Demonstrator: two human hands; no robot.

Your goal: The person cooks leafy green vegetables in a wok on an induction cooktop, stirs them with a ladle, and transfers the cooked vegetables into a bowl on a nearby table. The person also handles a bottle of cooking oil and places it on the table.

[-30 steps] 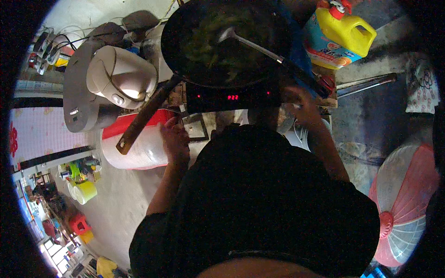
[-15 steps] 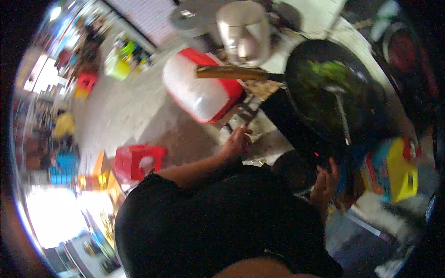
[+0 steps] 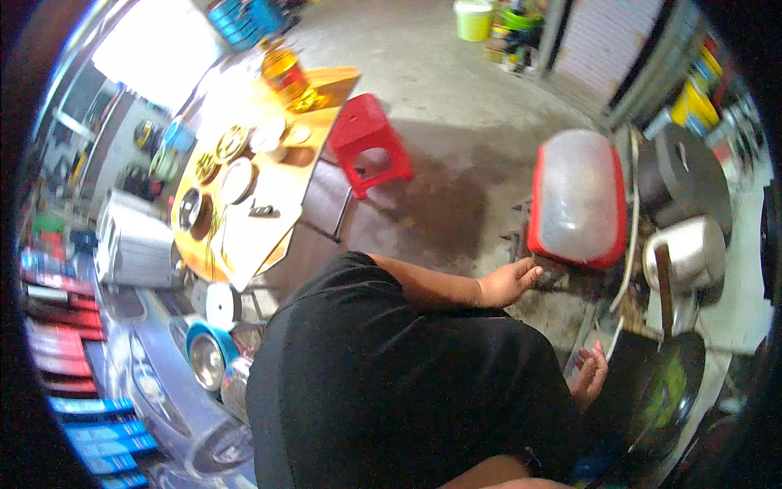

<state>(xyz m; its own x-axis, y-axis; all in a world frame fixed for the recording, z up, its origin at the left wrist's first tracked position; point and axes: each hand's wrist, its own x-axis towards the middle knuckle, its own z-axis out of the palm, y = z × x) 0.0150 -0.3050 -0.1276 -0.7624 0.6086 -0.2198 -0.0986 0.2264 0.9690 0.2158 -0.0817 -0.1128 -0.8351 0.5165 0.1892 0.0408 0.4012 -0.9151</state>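
My left hand (image 3: 511, 281), its fingers loosely bent and apparently empty, is just below the front corner of a translucent box with red trim (image 3: 578, 196). My right hand (image 3: 588, 375) has loosely curled, separated fingers and is beside the dark wok (image 3: 680, 363) at the lower right. Green food (image 3: 669, 395) lies in the wok. The wok's wooden handle (image 3: 664, 289) points up across a silver pot (image 3: 692, 257). A dark grey pot-like appliance (image 3: 684, 175) stands behind these.
On the left, a wooden table (image 3: 322, 130) holds plates, bowls, a cutting board (image 3: 248, 248) and an oil bottle (image 3: 285, 77). A red stool (image 3: 371, 143) stands beside it. Further back are a bucket (image 3: 472, 16) and blue crates (image 3: 240, 20). A steel basin (image 3: 208, 363) is at lower left.
The view has swung left from the wok toward the table and stool. The wok now sits at the lower right. Both my hands have moved away from the burner's front with my body's turn.
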